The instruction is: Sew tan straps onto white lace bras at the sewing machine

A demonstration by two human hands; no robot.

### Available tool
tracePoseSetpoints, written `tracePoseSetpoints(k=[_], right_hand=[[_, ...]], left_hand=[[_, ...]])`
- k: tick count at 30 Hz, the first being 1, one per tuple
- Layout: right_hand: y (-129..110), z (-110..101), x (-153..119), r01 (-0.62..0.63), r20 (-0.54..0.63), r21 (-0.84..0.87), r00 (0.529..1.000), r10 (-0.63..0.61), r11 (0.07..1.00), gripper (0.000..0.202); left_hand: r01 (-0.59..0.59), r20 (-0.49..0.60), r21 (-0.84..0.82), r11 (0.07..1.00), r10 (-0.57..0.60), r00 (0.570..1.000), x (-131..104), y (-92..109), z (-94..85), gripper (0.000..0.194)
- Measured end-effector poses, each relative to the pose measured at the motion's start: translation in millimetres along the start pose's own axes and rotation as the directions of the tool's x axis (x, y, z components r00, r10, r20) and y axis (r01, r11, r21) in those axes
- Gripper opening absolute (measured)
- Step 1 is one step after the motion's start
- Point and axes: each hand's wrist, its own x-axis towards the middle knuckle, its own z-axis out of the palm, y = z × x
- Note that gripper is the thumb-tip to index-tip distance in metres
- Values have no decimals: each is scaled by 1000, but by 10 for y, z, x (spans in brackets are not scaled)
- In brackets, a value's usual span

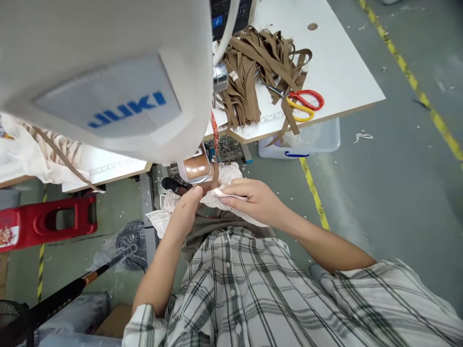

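A JUKI-branded machine [126, 72] is standing beside a white worktable [343, 72] where scissors [292, 96] and brown strips [249, 82] are lying, marking this as a sewing workshop. Yellow-and-black tape [400, 60] is lining the scrap-strewn floor [383, 193].

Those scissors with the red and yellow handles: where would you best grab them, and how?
Hold the scissors by the red loop and yellow loop, probably coming from the person's right, over the near edge of the white tabletop. The loops lie close to that edge, pointing outward, while the blades point back into the brown strips, which could snag.
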Motion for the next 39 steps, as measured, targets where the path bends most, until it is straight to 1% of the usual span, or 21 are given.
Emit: tracePoseSetpoints(k=[3,6,8,11,15,19,21,22,23,24,25,27,28,29,31,33,34,35,36,37,39], right_hand=[[78,64,-114,93,19,-270,996,-91,958,19],[190,91,-178,92,-140,-516,972,-190,852,14],[238,91,-199,93,-239,-602,926,-291,793,14],[249,108,-203,174,-282,-641,853,-440,748,20],[216,190,-179,282,-288,-616,788,-543,736,17],[192,246,-163,299,-286,-613,779,-558,732,19],[168,230,-159,266,-275,-589,822,-498,763,18],[152,213,-155,226,-247,-553,874,-417,802,16],[138,196,-149,183,-178,-493,936,-304,851,15],[129,183,-141,143,-44,-406,983,-176,903,16],[129,182,-133,100,149,-289,987,-59,952,19],[160,224,-120,-56,509,22,860,37,998,28],[192,269,-117,-175,569,200,822,31,964,32],[229,325,-118,-294,541,382,840,46,876,35],[298,443,-131,-390,330,699,919,214,599,41],[326,528,-158,-328,160,858,903,400,396,49],[317,546,-177,-308,133,882,888,440,356,54],[292,544,-202,-301,119,888,881,457,349,60],[256,520,-231,-302,110,880,881,461,366,65],[213,474,-265,-302,96,864,884,457,403,68],[130,319,-339,-281,33,803,901,432,525,74]], left_hand=[[27,74,-330,943,-3,997,-23,33,103,44],[-121,-54,-474,872,109,993,-180,65,133,33],[-274,-148,-442,854,232,961,-314,30,120,47],[-439,-184,-268,858,401,897,-480,-103,91,59],[-533,-170,-61,844,517,839,-620,-273,65,57],[-580,-157,6,814,574,804,-714,-321,48,54],[-589,-145,9,808,584,799,-711,-288,29,56],[-578,-162,0,816,571,805,-686,-255,7,56],[-546,-197,-9,838,533,822,-644,-212,-28,56],[-490,-241,-16,872,472,848,-588,-162,-77,55],[-409,-278,-12,913,390,878,-525,-111,-139,52],[-216,-328,90,972,234,915,-417,-38,-285,44],[-144,-335,191,971,202,920,-388,-36,-351,44],[-111,-320,295,949,207,925,-383,-69,-398,48],[-169,-214,445,880,287,934,-430,-258,-404,67],[-319,13,480,817,357,934,-495,-607,-287,93],[-368,130,510,778,354,926,-505,-822,-201,106],[-407,195,583,704,365,910,-491,-1044,-114,112],[-423,193,681,598,411,891,-450,-1259,-42,102],[-385,145,773,504,450,881,-384,-1448,2,77],[-343,98,810,476,467,879,-213,-1700,-28,43]])
